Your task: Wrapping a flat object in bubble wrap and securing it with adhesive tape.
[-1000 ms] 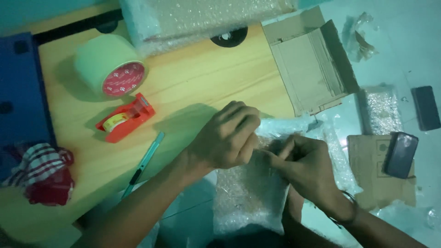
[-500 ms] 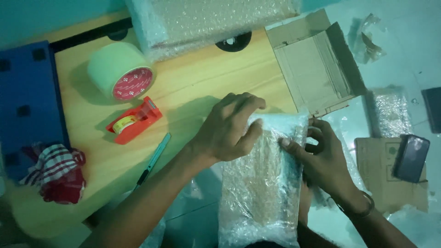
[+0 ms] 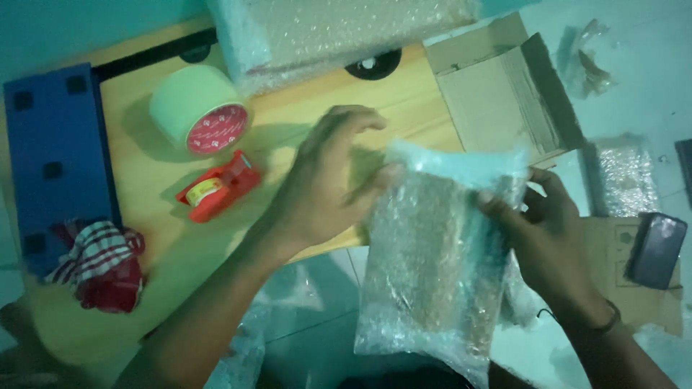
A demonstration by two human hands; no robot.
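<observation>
A flat item wrapped in clear bubble wrap [image 3: 432,266] hangs upright between my hands, over the near edge of the wooden table [image 3: 288,122]. My left hand [image 3: 328,187] pinches the wrap's upper left corner with thumb and fingers. At the upper right edge my right hand [image 3: 540,230] grips the same bundle, fingers curled around its side. The bundle's lower end hangs loose above the floor.
A big roll of green tape [image 3: 198,115] and a red tape dispenser [image 3: 216,187] lie on the table's left part. A blue panel [image 3: 54,158], a checked cloth [image 3: 101,263], an open cardboard box [image 3: 497,94], a bubble wrap roll [image 3: 339,32] and a dark phone [image 3: 656,248] surround them.
The bubble-wrapped item has been lifted and stretched upright between both hands. My left hand shifted from lying over the wrap to pinching its top corner.
</observation>
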